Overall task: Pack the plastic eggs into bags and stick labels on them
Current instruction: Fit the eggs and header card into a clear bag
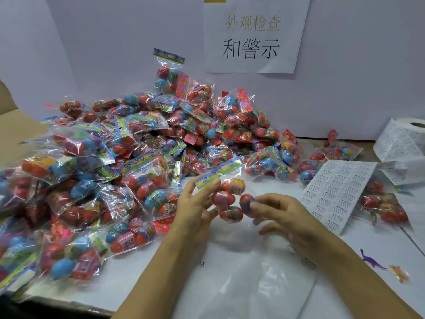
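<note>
We look down at a white table (230, 261) and see two bare hands at its centre. The left hand (195, 203) pinches the colourful header strip of one clear bag of eggs (227, 199) between thumb and fingers, holding it just above the table; inside we count about four red plastic eggs. The right hand (278, 212), at 3 o'clock from the bag, has its fingers curled and its fingertips touching the rightmost egg (246, 202); whether it grips the egg we cannot tell, as the hand is blurred. From 9 o'clock round to 12 o'clock rises one large heap of filled bags (138, 157), too many to count. At 2 o'clock lies one sheet of warning labels (338, 189), and beyond it, one label roll (404, 139). At 3 o'clock sits one more filled bag (384, 206). At 4 o'clock we count two small toys: one purple dinosaur (371, 261) and one orange figure (399, 273). At 12 o'clock one paper sign (253, 38) hangs on the wall.
</note>
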Tool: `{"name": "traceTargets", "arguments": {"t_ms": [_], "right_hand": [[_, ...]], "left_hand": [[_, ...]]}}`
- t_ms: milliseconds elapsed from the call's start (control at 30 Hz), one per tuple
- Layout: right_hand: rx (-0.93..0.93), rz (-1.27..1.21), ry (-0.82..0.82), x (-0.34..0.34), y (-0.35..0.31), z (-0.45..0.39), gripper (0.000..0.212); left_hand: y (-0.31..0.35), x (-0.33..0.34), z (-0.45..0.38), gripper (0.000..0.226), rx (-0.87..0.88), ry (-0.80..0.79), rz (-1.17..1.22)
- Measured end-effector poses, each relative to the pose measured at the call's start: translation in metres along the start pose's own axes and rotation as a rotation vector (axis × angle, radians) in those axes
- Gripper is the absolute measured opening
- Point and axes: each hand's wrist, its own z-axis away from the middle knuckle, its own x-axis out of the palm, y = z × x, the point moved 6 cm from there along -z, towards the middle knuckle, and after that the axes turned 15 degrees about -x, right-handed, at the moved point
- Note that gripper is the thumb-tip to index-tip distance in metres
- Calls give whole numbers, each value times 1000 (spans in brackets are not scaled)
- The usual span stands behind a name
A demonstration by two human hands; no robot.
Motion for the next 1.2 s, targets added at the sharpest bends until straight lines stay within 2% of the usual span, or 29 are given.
{"name": "traceTargets", "arguments": {"t_ms": [100,167,233,367,500,600,700,800,833,900,967,1000,1100,1133,1200], "right_hand": [[-40,18,-29,6,0,2,29],[-81,-10,36,6,0,1,30],[-118,-75,100,3,0,-2,29],[-132,-150,173,-5,-1,-4,24],[-130,-177,205,-8,-1,-5,21],[-101,-173,142,-6,1,-5,22],[1,-99,36,-3,6,-3,28],[78,-71,-10,-3,13,-3,34],[79,-56,-5,-4,15,-4,37],[58,-34,35,-8,15,-5,43],[26,-27,125,-14,12,-5,48],[0,-1,187,-18,11,-6,49],[-110,95,348,-25,5,-3,49],[-148,85,335,-21,2,-3,50],[-204,60,208,-6,0,-3,51]], "left_hand": [[-3,1,-1,41,-23,2,39],[-3,3,-1,48,-58,-23,102],[-2,8,2,54,-57,-68,7],[-17,18,6,96,-122,-161,-211],[-20,21,10,122,-145,-201,-244],[-25,26,14,133,-174,-239,-268],[-22,24,12,130,-110,-190,-319],[-20,23,11,126,-97,-213,-330],[-19,23,11,119,-103,-230,-323],[-16,26,12,92,-97,-257,-287],[-11,26,11,63,-57,-245,-237],[-9,25,12,55,-28,-209,-224],[-4,18,11,63,158,-28,-427],[-4,20,13,65,214,-18,-513],[-9,28,15,65,241,-132,-579]]}}
